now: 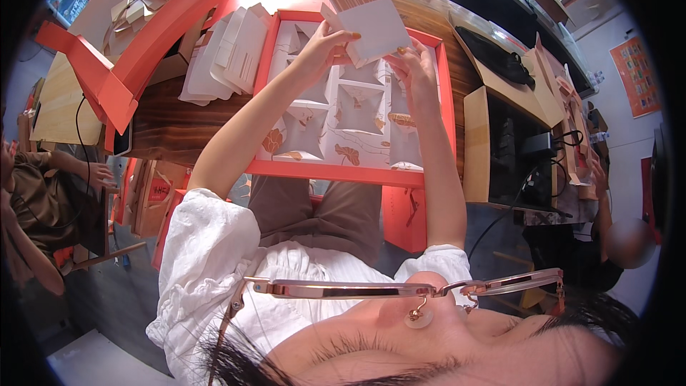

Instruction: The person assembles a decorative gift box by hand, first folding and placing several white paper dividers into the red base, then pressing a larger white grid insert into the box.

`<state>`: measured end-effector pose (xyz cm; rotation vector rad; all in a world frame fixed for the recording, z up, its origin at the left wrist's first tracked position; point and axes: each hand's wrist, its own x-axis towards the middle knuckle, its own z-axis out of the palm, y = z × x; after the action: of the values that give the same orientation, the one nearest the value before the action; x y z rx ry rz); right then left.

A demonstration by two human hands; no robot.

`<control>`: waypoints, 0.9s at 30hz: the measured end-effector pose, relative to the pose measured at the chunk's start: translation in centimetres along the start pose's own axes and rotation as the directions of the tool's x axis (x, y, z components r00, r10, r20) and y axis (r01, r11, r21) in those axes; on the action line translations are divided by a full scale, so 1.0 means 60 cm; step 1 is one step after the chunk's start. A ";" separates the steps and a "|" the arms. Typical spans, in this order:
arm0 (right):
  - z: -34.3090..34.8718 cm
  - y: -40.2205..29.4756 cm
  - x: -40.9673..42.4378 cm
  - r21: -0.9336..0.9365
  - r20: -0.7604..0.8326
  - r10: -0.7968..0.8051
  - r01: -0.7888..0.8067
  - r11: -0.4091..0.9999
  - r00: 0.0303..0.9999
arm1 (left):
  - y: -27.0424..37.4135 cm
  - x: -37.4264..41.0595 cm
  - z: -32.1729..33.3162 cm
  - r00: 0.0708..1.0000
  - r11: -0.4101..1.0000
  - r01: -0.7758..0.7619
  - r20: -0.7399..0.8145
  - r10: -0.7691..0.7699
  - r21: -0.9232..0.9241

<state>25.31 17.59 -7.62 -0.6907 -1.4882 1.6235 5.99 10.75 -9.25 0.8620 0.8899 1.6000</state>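
Note:
Between my two hands is a small white carton (pixel 372 24) with a brown striped band at its far end. My left hand (pixel 332 45) pinches its left side, near a raised flap. My right hand (pixel 414 64) has its fingers on the carton's near right corner. Beneath the hands lies a shallow red gift box (pixel 337 171), partly over my lap. It holds a white insert (pixel 348 146) printed with brown leaf patterns and divided into several recessed square compartments. The far part of the insert is hidden by the carton and my hands.
Flattened white cartons (pixel 236 59) stack left of the red box. Beyond them stands a folded red cardboard piece (pixel 128 64). An open brown cardboard box (pixel 477 145) with black items and cables is at right. One person (pixel 43 198) sits at left, another (pixel 568 252) at right.

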 end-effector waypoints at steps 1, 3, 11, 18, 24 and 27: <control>0.000 0.000 0.000 0.001 0.002 0.000 0.000 1.000 1.000 | 0.001 -0.001 0.001 1.000 1.000 -0.003 0.003 0.003 0.001; 0.000 0.001 0.000 0.003 0.006 -0.004 0.004 1.000 1.000 | 0.002 -0.001 0.002 1.000 1.000 -0.006 0.006 0.006 -0.002; -0.005 0.003 0.003 0.038 0.015 -0.005 0.005 0.999 1.000 | 0.003 0.000 0.001 1.000 1.000 0.007 0.007 -0.007 -0.007; -0.002 -0.005 0.001 0.075 0.001 0.004 -0.004 0.997 1.000 | 0.003 -0.003 0.009 0.999 0.992 -0.054 0.001 0.054 0.118; -0.003 -0.001 -0.002 -0.010 -0.028 -0.045 0.044 0.999 0.999 | 0.007 -0.010 0.017 0.997 0.976 -0.069 -0.018 0.074 0.208; 0.004 -0.005 -0.007 -0.079 -0.032 -0.076 0.073 0.994 0.997 | 0.007 -0.011 0.017 0.997 0.980 -0.062 -0.033 0.069 0.187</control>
<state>25.39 17.13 -7.34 -0.6951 -1.5405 1.4963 6.81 10.13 -8.45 1.0018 1.0620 1.6132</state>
